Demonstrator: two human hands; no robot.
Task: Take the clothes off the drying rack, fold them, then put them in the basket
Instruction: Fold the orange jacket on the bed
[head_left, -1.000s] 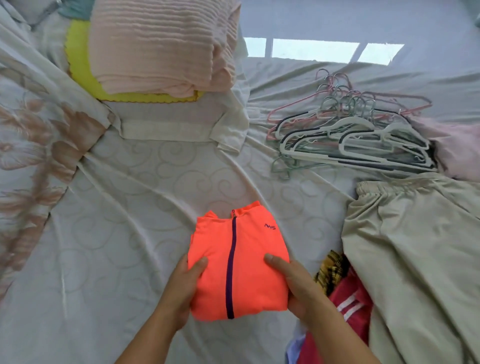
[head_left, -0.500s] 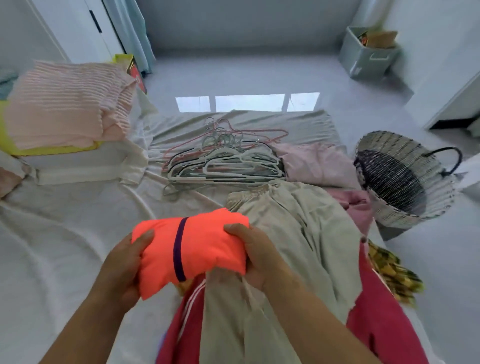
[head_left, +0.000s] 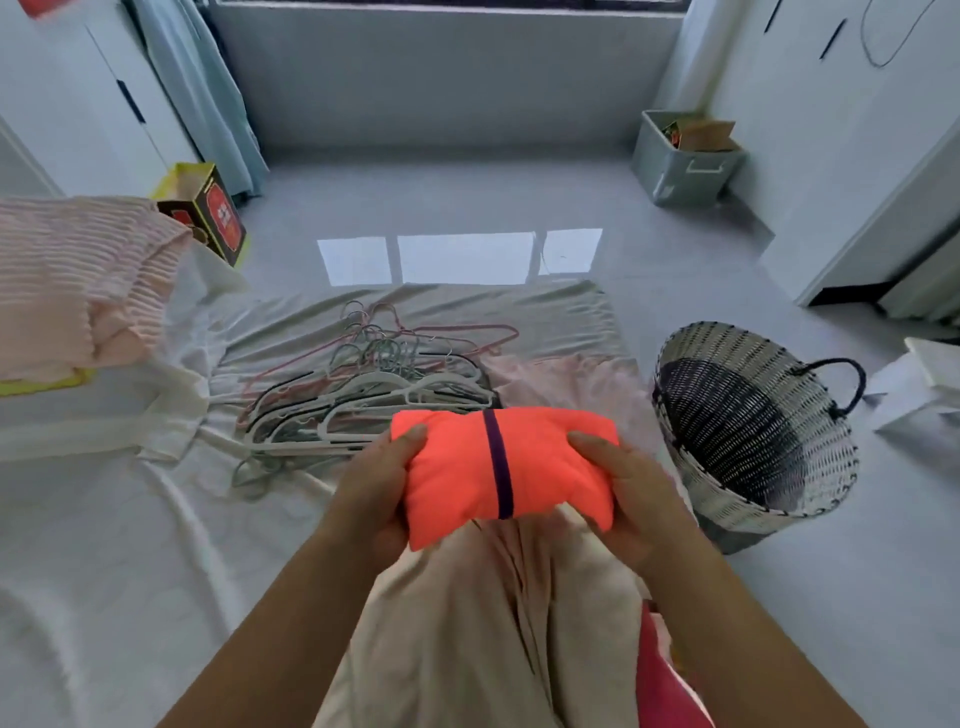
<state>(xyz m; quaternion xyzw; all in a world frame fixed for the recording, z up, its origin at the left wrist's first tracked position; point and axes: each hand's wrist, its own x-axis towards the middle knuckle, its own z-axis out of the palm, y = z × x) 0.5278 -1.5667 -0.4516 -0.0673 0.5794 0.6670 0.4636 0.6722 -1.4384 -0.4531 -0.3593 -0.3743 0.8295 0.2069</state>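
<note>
A folded orange jacket (head_left: 467, 467) with a dark zip line is lifted above the bed. My left hand (head_left: 371, 499) grips its left end and my right hand (head_left: 631, 499) grips its right end. The woven black-and-white basket (head_left: 810, 431) stands on the floor just right of the bed, a short way right of the jacket, and looks empty. Beige trousers (head_left: 467, 634) lie under my forearms, with a red garment (head_left: 670, 680) beside them and a pale pink garment (head_left: 566, 379) behind the jacket.
A heap of several hangers (head_left: 363, 395) lies on the bed sheet (head_left: 104, 545). A folded pink striped blanket (head_left: 78, 280) sits at the left. On the floor stand a grey storage bin (head_left: 680, 166), a yellow-and-black box (head_left: 208, 208) and a white stool (head_left: 919, 384).
Both hands lifted the folded orange jacket off the sheet and carried it to the right, toward the basket. My view swung up and right, bringing the basket and floor into sight.
</note>
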